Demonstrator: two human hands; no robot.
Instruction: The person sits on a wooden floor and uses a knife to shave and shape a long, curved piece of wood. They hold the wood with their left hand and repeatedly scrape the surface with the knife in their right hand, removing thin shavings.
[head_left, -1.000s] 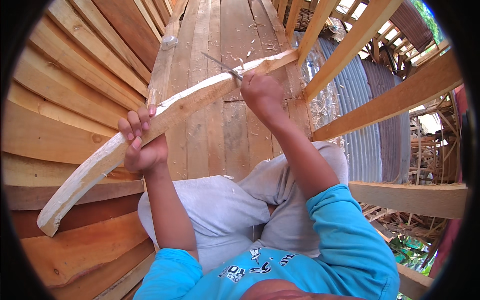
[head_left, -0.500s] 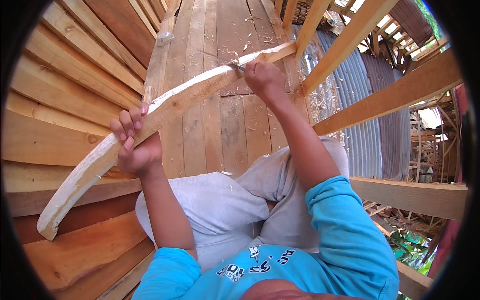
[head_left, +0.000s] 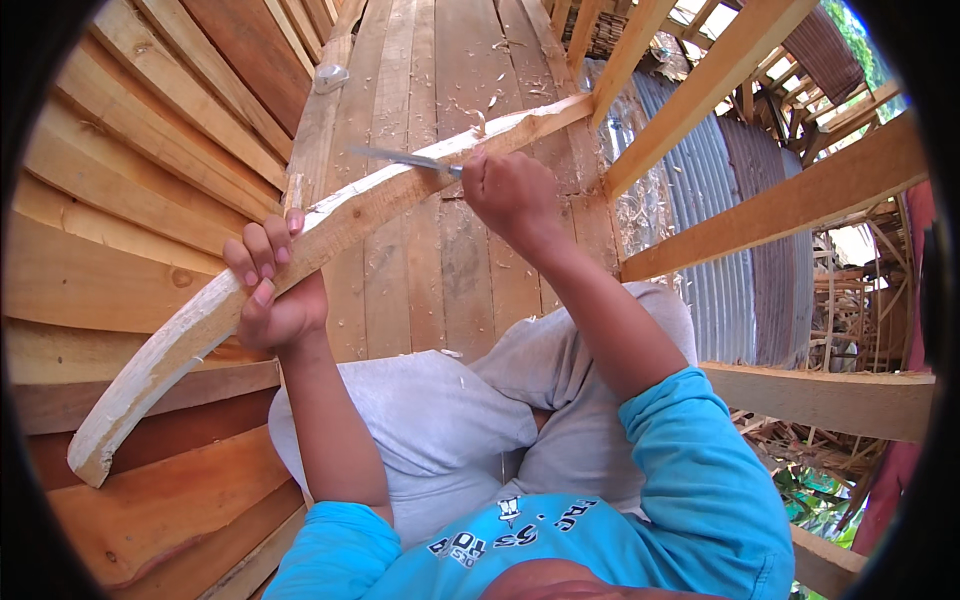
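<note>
A long wooden plank point(head_left: 375, 205) slants from the lower left up to the right, its upper edge pale and freshly shaved. My left hand point(head_left: 272, 285) is closed around it left of its middle, fingers over the far edge and thumb on the near side. In my closed right hand point(head_left: 510, 195) is a knife point(head_left: 405, 158). Its blade lies across the plank's pale edge and points left; my fist hides the handle. A curled wood shaving point(head_left: 480, 122) stands at the plank's edge, just beyond the blade.
Shavings lie scattered over the plank floor point(head_left: 385, 270). A board wall point(head_left: 130, 190) rises at left, with a small clear plastic item point(head_left: 330, 78) beside it. Wooden rails point(head_left: 780, 200) on the right front corrugated metal sheets point(head_left: 690, 200). My crossed legs point(head_left: 430, 400) are near.
My right hand has moved left and slightly nearer along the plank, bringing more of the knife blade into sight. A shaving now curls up at the edge. My left hand keeps its grip.
</note>
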